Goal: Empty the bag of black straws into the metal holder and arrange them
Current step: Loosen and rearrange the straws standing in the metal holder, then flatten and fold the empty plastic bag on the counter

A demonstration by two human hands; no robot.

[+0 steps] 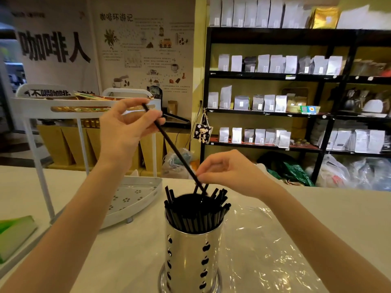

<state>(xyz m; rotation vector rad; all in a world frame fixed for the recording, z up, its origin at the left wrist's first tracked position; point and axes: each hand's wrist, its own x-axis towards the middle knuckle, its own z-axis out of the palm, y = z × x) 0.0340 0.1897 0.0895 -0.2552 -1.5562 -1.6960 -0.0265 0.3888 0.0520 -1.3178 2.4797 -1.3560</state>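
Observation:
A shiny metal holder (191,256) with apple-shaped cut-outs stands on the white table in front of me. Many black straws (196,214) fill it, leaning around its rim. My left hand (124,127) is raised above and to the left, pinching the top of one long black straw (173,149) that slants down into the holder. My right hand (228,172) pinches the same straw near its lower end, just above the holder's mouth. The clear plastic bag (266,246) lies flat and crumpled on the table to the right of the holder.
A white two-tier rack (84,106) stands at the left, its perforated lower tray (135,195) close to the holder. A green-edged book (14,233) lies at the far left. Black shelves (296,111) of pouches stand beyond the table.

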